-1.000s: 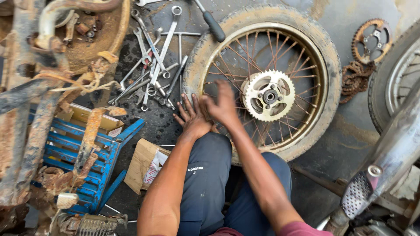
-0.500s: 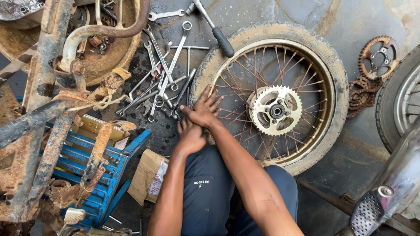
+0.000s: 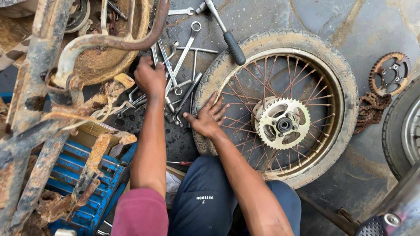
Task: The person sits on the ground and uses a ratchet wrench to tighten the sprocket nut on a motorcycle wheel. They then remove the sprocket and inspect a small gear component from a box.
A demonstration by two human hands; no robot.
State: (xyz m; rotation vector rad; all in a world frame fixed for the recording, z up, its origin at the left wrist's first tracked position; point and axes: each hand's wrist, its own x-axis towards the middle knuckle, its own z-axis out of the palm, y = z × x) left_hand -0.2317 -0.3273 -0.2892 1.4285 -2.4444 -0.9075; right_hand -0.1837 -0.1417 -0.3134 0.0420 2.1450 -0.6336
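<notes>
Wrenches lie in a messy pile on the dark, wet floor, far left of the wheel. Left hand is down in that pile, fingers curled. Looks like it closes on a wrench, but can't tell for sure which one, the back of the hand hides the grip. Right hand lies flat and wide open on the near-left side of the dirty tire, fingers spread onto the spokes, holding nothing.

Wheel lies flat w/ a pale sprocket in the middle. A tool w/ a black handle rests across the far rim. A rusty sprocket and a chain sit to the right. A rusty frame hangs over a blue crate at left.

What could go wrong, I think: tools are tangled, so pulling one may drag others & scatter them. Floor looks oily, so a wrench may slip out of the hand. Spread fingers sit btw thin spokes; if the wheel shifts, they could get pinched. Rusty frame edges are close to the left arm & could scratch it.
</notes>
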